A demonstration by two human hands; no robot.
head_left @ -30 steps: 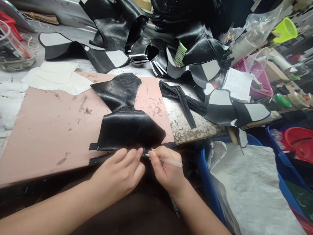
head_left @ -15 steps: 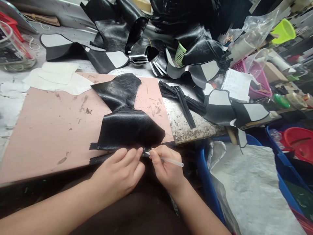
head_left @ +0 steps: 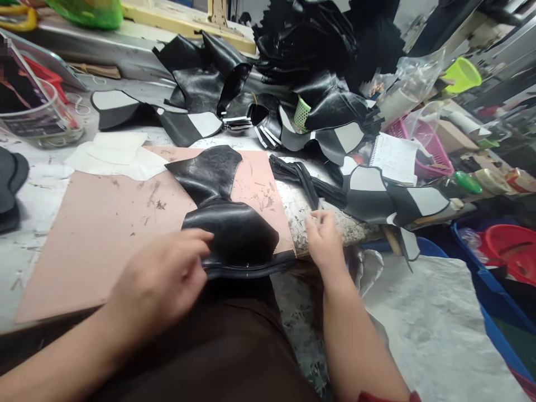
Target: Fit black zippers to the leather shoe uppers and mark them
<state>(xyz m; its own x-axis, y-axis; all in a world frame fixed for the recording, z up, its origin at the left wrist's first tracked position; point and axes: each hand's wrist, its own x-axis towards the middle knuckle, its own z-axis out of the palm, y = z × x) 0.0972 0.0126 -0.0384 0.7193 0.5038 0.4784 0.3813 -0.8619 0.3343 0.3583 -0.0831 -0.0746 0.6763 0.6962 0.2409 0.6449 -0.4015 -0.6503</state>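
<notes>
A black leather piece [head_left: 234, 231] lies on the pink board, with a black zipper [head_left: 251, 269] along its near edge. Small white marks cross the zipper near its middle. My left hand [head_left: 159, 285], somewhat blurred, hovers at the left end of the leather; its fingers are loosely bent and apart, and nothing shows in them. To the right, at the table's edge, my right hand [head_left: 326, 240] pinches a pale, thin pen [head_left: 320, 205], mostly hidden by the fingers. Just beyond it lie loose black zipper strips [head_left: 307, 181].
The pink board [head_left: 104, 223] has white sheets [head_left: 115, 156] on its far left corner. Black leather parts [head_left: 201, 89] are heaped behind. At right are a notebook [head_left: 393, 159], a pink basket [head_left: 433, 145] and a blue bin [head_left: 494, 290]. A clear plastic tub [head_left: 46, 123] stands left.
Both hands have left the zipper: the left rose and drew back leftward, the right moved right and away from me with the pen. White marks now show on the zipper. The view has tilted up.
</notes>
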